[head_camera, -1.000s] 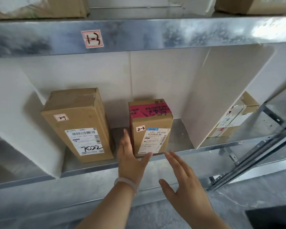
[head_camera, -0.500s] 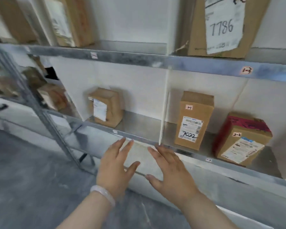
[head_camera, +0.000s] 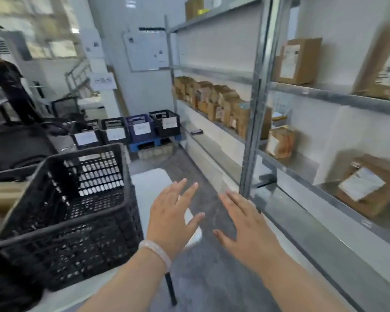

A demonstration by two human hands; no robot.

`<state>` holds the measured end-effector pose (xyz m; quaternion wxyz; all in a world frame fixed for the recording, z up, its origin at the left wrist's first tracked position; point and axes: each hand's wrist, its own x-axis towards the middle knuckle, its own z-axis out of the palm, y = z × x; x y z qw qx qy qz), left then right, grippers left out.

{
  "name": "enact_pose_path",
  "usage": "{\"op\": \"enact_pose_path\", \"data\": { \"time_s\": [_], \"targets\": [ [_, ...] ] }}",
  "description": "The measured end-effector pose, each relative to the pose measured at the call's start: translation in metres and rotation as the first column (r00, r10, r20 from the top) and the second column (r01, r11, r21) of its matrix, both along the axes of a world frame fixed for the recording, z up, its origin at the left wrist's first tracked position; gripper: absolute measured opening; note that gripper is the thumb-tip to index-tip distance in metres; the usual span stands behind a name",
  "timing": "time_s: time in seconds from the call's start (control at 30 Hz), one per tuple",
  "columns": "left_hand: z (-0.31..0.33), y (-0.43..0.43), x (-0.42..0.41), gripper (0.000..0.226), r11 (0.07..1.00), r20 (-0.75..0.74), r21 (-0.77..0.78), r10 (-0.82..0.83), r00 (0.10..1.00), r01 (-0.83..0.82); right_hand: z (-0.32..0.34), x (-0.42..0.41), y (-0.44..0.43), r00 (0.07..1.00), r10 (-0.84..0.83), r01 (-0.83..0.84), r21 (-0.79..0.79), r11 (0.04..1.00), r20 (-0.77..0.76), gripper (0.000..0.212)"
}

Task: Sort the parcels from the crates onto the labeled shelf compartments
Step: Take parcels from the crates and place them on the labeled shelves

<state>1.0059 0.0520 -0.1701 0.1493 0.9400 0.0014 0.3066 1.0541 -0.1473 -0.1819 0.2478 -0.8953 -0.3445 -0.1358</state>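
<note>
White labels [head_camera: 141, 128] on crates [head_camera: 136, 118] and parcels [head_camera: 309, 61] unreadable

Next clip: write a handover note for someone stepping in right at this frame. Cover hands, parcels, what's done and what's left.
Left hand: open, empty, in mid-air.
Right hand: open, empty, close to the shelf post.
Black crate, at the left: no parcel shows in the part that can be seen.
Done: several parcels stand on the shelf, among them the nearest parcel.
Left: a cardboard box lies beyond the crate. The labeled crates at the aisle's end have hidden contents.
</note>
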Motion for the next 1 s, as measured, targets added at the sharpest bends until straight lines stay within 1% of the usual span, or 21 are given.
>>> {"op": "enact_pose_path", "data": {
  "time_s": [0.07, 0.13, 0.27, 0.33, 0.4, 0.5, 0.67, 0.8, 0.87, 1.0],
  "targets": [
    [0.000, 0.057, -0.030, 0.066, 0.994, 0.007, 0.015, 0.104, 0.995, -0.104, 0.003, -0.008, 0.063, 0.996, 0.091, -0.091, 0.034, 0.995, -0.013, 0.078],
    [0.000, 0.108, -0.061, 0.066, 0.976, -0.015, 0.003, 0.220, 0.975, -0.220, 0.001, -0.022, 0.123, 0.978, 0.210, -0.210, 0.029, 0.977, -0.005, 0.076],
    [-0.008, 0.185, -0.120, 0.065, 0.907, -0.056, -0.032, 0.417, 0.907, -0.419, 0.004, -0.055, 0.216, 0.897, 0.441, -0.441, -0.023, 0.897, 0.001, 0.071],
    [-0.012, 0.212, -0.146, 0.064, 0.871, -0.068, -0.058, 0.484, 0.872, -0.488, 0.007, -0.066, 0.255, 0.863, 0.505, -0.505, -0.004, 0.863, -0.024, 0.070],
    [-0.015, 0.237, -0.169, 0.064, 0.826, -0.079, -0.082, 0.552, 0.830, -0.557, 0.007, -0.074, 0.292, 0.830, 0.557, -0.557, 0.001, 0.830, -0.018, 0.070],
    [-0.020, 0.276, -0.194, 0.065, 0.744, -0.122, -0.103, 0.649, 0.751, -0.660, 0.005, -0.082, 0.347, 0.765, 0.643, -0.644, -0.018, 0.765, -0.028, 0.070],
    [-0.028, 0.337, -0.203, 0.066, 0.618, -0.178, -0.173, 0.746, 0.641, -0.767, -0.004, -0.076, 0.426, 0.675, 0.734, -0.737, -0.016, 0.676, -0.078, 0.071],
    [-0.029, 0.380, -0.191, 0.067, 0.524, -0.233, -0.267, 0.779, 0.582, -0.809, -0.002, -0.054, 0.484, 0.637, 0.769, -0.771, -0.016, 0.637, -0.058, 0.071],
    [-0.028, 0.401, -0.183, 0.066, 0.465, -0.269, -0.307, 0.795, 0.544, -0.831, 0.001, -0.045, 0.514, 0.615, 0.785, -0.788, -0.007, 0.616, -0.077, 0.070],
    [-0.028, 0.433, -0.172, 0.065, 0.335, -0.308, -0.458, 0.809, 0.501, -0.823, 0.001, -0.035, 0.565, 0.536, 0.837, -0.843, -0.030, 0.537, -0.112, 0.070]
  ]
}}
